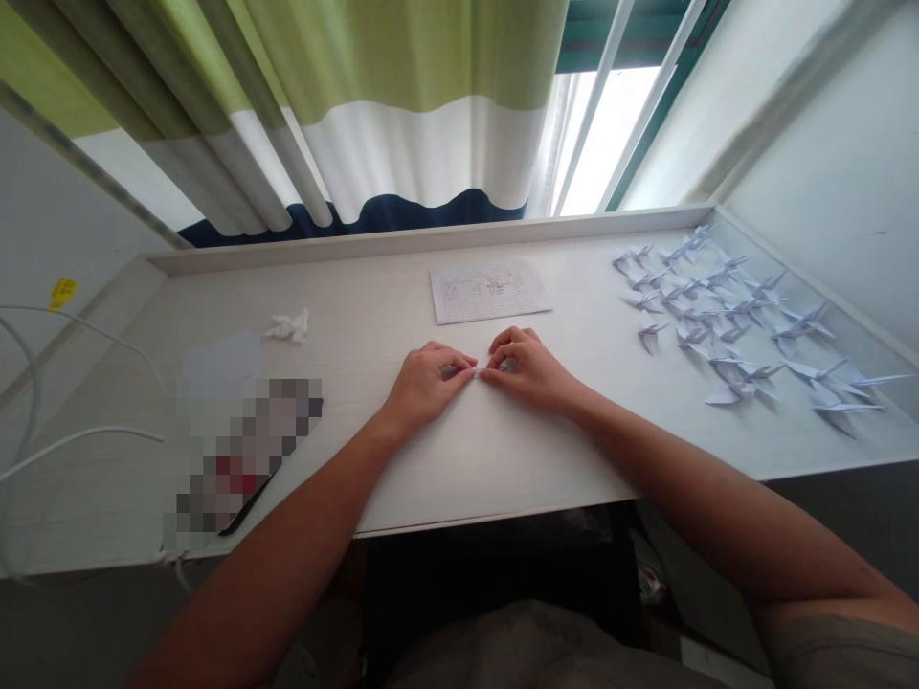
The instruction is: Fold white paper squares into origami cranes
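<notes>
Two bare hands meet at a pale desk (495, 469), a small piece of white paper (479, 372) pinched between them near the middle of the scene, on the near side of a printed sheet (488, 293). The left hand (429, 385) grips the paper's left end between thumb and forefinger; the right hand (529, 372) pinches the right end likewise, its other fingers curled. Fingertips hide most of the piece, so we cannot tell its full shape or whether it touches the desk. We judge it nearly weightless and easily bent, stiffer along any crease, and apt to crumple or tear under a hard pull. We would take hold lightly at the edges, both grips close together, pressing flat rather than tugging. At right stands a crowd of folded paper birds (650, 333), their slender points, we reckon, just as delicate. A crumpled tissue (289, 327) lies at left.
</notes>
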Available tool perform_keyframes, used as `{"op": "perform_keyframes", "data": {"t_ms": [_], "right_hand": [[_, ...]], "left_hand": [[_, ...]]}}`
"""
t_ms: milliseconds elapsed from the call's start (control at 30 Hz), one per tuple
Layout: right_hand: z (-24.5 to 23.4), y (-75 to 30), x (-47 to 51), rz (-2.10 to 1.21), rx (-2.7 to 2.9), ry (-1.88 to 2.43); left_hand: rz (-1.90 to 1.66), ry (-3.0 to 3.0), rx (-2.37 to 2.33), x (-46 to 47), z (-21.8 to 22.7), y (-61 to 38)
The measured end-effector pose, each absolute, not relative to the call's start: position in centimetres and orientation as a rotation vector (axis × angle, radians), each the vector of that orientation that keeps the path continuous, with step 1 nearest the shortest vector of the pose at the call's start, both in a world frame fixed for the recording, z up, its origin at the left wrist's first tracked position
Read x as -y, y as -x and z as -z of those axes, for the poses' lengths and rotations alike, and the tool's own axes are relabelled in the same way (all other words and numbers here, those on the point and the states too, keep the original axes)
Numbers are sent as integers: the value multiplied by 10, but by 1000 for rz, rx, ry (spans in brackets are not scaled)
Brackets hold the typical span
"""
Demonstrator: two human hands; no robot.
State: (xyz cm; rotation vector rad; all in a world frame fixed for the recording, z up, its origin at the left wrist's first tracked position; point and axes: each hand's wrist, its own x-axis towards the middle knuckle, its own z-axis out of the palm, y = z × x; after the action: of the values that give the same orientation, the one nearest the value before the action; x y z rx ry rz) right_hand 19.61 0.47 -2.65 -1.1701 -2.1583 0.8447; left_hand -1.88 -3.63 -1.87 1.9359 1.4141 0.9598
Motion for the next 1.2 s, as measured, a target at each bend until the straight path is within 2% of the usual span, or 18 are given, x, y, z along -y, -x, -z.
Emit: {"op": "perform_keyframes", "data": {"t_ms": [1200], "right_hand": [[15,-192,-12,-927,2216,1301]], "left_hand": [[-889,-1779,-1482,30,25,22]]}}
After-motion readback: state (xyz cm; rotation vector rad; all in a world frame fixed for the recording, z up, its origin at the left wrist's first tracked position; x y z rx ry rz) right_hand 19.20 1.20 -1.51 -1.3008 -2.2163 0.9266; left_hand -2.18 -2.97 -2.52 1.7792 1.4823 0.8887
